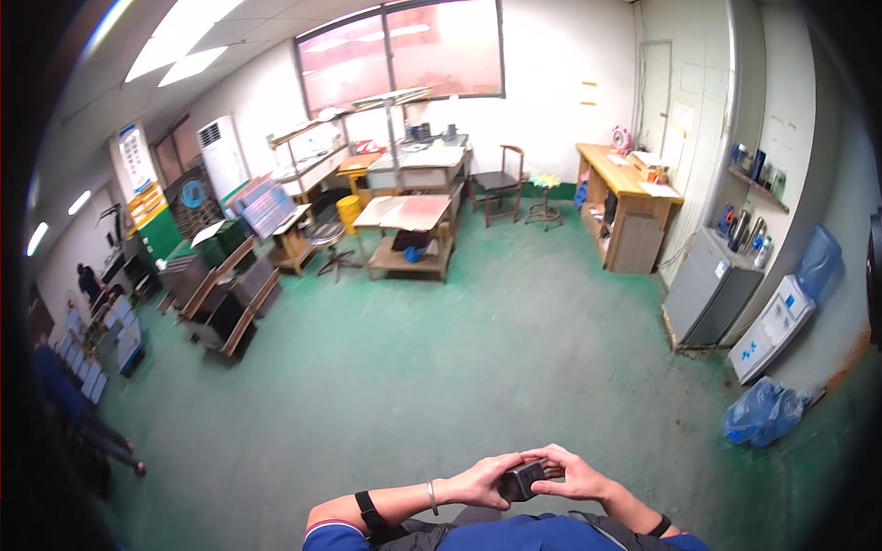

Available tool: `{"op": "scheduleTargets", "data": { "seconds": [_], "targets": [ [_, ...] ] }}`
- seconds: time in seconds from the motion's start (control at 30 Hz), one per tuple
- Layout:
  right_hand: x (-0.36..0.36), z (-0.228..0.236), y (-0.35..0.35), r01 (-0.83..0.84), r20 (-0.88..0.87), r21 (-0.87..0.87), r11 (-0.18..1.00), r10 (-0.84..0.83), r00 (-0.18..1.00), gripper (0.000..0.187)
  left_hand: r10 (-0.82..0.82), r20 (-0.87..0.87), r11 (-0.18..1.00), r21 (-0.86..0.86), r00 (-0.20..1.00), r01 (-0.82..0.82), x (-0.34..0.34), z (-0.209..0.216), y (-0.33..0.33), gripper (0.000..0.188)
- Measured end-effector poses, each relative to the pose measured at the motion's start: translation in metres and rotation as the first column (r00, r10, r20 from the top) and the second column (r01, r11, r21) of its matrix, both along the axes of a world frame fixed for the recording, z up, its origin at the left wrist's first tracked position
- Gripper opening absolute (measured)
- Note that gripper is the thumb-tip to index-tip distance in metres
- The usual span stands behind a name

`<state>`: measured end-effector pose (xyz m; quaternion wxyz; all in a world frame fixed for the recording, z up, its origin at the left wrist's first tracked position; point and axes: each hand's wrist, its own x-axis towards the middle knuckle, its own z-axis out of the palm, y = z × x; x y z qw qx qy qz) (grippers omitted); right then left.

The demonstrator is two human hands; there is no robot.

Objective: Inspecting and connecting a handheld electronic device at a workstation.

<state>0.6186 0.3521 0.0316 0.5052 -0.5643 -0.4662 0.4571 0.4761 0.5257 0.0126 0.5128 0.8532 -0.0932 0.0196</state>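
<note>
Close in front of my body, both hands are wrapped round a small dark boxy device [523, 480] that looks like an action camera. My left hand [480, 481] grips its left side, with a metal bangle and a black strap on that arm. From the other side my right hand [571, 474] closes over its top and right side, the thumb against its front. Part of the device is hidden by my fingers.
A green floor [432, 367] spreads ahead. Beyond it stand a low cart [413, 262], a chair [499, 184], a stool [544, 213] and a wooden desk [634, 179]. At right are a grey fridge [712, 289], a water dispenser [776, 326] and a blue bag [764, 411]. A person [78, 404] stands far left.
</note>
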Motion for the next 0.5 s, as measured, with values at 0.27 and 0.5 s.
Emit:
{"op": "scheduleTargets", "data": {
  "seconds": [0.27,0.5],
  "targets": [
    [0.197,0.000,0.117,0.268,-0.057,-0.046,0.962,-0.270,0.961,0.048,-0.277,-0.106,0.960,-0.073,0.955,0.271,0.232,0.016,0.150,0.077],
    [0.405,-0.030,0.286,0.339,-0.094,0.015,0.940,-0.337,0.937,0.039,-0.096,-0.082,0.994,-0.059,0.992,0.091,0.424,-0.005,0.304,0.064]
  ]
}}
